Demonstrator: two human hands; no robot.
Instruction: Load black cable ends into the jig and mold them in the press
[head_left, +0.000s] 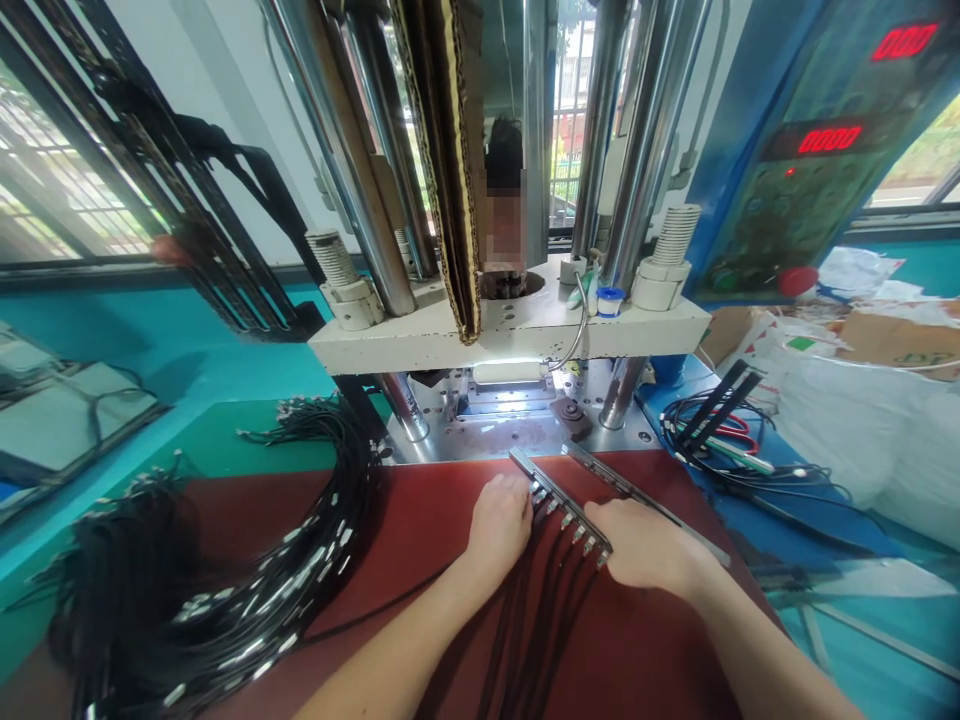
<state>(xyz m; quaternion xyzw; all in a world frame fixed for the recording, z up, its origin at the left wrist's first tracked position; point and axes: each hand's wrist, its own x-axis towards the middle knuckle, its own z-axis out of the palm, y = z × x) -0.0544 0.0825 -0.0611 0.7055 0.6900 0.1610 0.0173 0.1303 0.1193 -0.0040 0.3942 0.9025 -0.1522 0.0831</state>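
Observation:
A metal strip point(561, 500) with several cable connectors seated along it lies slantwise over the red mat point(420, 530). Black cables point(536, 620) run from those connectors toward me. My left hand point(501, 518) is closed at the strip's far left part, its fingertips curled round a connector or cable end too small to make out. My right hand point(637, 545) grips the strip's near right end, with the thumb side against it. Partly behind my right hand lies a second metal strip point(622, 485). Left of my hands is a big bundle of black cables point(300, 570).
A press with a white plate point(510, 340) and steel columns stands ahead, a lit lamp point(512, 372) beneath the plate. Right are red-handled scissors point(739, 432), loose cables, white bags point(847, 410) and a blue control panel point(817, 170). Cardboard point(442, 170) hangs before the press.

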